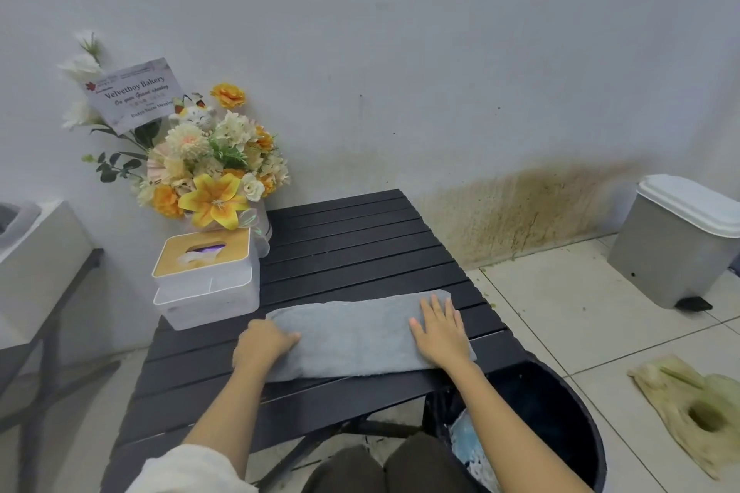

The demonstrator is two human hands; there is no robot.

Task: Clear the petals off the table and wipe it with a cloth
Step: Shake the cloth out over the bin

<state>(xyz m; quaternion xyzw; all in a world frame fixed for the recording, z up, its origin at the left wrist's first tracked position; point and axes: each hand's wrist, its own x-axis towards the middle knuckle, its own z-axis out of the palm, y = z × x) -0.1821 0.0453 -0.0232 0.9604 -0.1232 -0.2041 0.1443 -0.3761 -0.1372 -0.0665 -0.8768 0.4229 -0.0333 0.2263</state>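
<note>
A folded grey cloth (356,332) lies flat across the near half of the black slatted table (352,244). My left hand (264,342) rests on the cloth's left end, fingers curled over its edge. My right hand (438,328) presses flat on the cloth's right end, fingers spread. I see no petals on the table top.
A white tissue box (206,276) and a flower arrangement (208,168) with a card stand at the table's far left corner. A black bin (560,412) sits below the table's right edge. On the tiled floor are a grey pedal bin (676,248) and a yellowish rag (696,408).
</note>
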